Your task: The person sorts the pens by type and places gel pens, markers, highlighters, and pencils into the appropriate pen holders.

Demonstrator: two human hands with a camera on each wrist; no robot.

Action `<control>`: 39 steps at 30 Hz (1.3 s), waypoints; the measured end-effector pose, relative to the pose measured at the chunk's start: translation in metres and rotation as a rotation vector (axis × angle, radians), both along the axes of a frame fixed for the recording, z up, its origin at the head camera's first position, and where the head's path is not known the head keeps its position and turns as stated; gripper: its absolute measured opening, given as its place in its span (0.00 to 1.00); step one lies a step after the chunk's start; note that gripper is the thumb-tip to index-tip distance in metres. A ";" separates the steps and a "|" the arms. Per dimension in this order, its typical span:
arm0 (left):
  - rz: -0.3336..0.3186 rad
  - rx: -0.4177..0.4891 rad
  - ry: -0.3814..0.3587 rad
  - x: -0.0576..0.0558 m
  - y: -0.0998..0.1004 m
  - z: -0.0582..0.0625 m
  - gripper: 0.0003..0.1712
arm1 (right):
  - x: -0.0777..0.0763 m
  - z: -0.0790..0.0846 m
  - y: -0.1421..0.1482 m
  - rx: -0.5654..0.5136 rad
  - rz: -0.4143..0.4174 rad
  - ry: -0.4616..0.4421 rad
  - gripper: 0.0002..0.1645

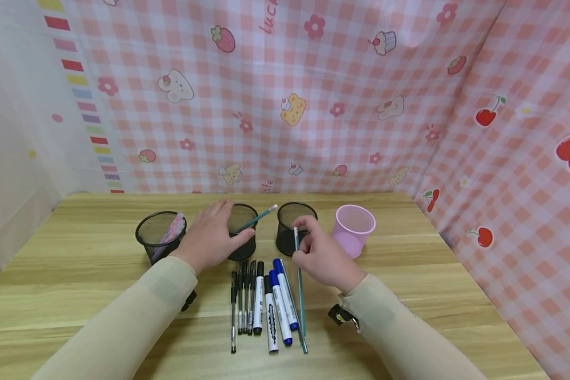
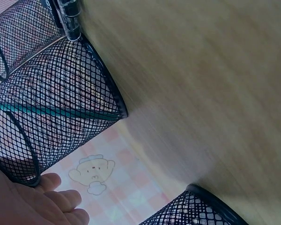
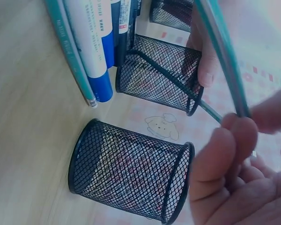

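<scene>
My right hand pinches a green pencil between thumb and fingers near its white eraser end. The pencil slopes down toward the front, beside the pens on the table, close to a black mesh pen holder. My left hand rests at the rim of another black mesh pen holder, its thumb and fingers spread around it. A green pencil leans inside that holder, eraser end up. Between my arms lie black gel pens, black markers, blue-capped markers and another green pencil.
At the left stands a black mesh holder with pink and purple items inside. A pink pen holder stands at the right behind my right hand. A checked cloth hangs behind the wooden table.
</scene>
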State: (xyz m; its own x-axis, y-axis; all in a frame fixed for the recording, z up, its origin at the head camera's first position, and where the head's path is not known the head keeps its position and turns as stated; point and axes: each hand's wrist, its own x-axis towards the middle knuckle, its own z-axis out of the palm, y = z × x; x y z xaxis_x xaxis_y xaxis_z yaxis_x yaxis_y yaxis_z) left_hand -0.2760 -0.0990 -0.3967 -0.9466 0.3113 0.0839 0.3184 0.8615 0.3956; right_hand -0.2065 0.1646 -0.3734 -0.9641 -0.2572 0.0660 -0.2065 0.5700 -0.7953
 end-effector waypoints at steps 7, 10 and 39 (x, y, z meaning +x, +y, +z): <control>-0.002 -0.004 0.010 0.001 -0.001 0.000 0.57 | -0.002 0.001 -0.004 -0.242 -0.098 0.135 0.35; -0.004 -0.003 0.009 0.001 -0.001 0.000 0.57 | -0.004 0.002 -0.007 -0.384 -0.151 0.204 0.34; 0.004 -0.007 0.006 0.001 0.000 -0.001 0.58 | -0.044 0.012 -0.036 -0.856 -0.408 0.647 0.28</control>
